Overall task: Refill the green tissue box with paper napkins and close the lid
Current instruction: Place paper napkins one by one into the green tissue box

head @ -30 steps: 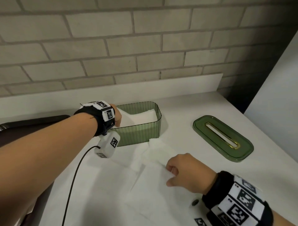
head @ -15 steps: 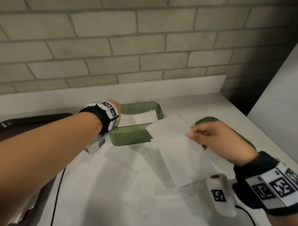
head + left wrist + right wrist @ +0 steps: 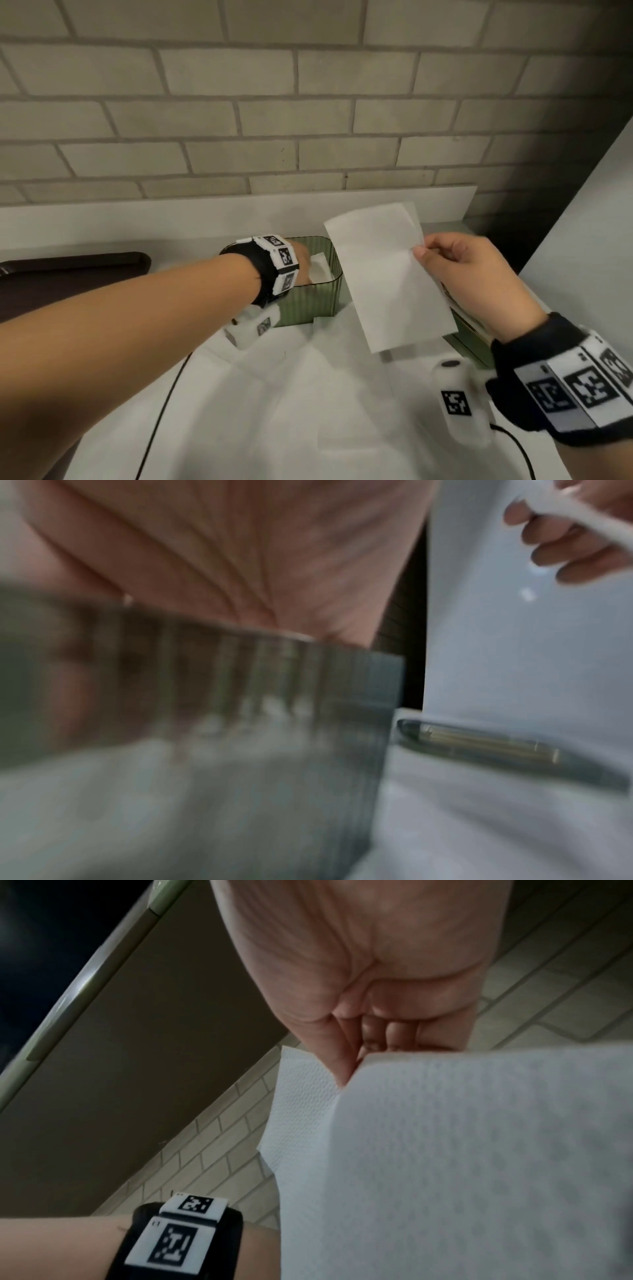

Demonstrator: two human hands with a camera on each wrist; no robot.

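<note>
The green tissue box (image 3: 308, 303) stands open near the back ledge with white napkins (image 3: 320, 270) inside. My left hand (image 3: 303, 263) reaches into its left end and rests on that stack; its fingers show only as a blur through the ribbed wall (image 3: 240, 696). My right hand (image 3: 419, 255) pinches the edge of one white napkin (image 3: 394, 274) and holds it up in the air just right of the box. In the right wrist view the thumb and fingers (image 3: 342, 1069) clamp that napkin (image 3: 479, 1150). The green lid (image 3: 469, 339) lies on the table, mostly hidden behind hand and napkin.
Several loose napkins (image 3: 308, 394) lie spread on the white table in front of the box. A dark brown tray (image 3: 68, 281) sits at the left. A white panel (image 3: 582, 222) rises on the right and a brick wall (image 3: 308, 102) at the back.
My right hand picked a napkin off the table and lifted it up and to the right, then toward the box. The left hand stayed in the box.
</note>
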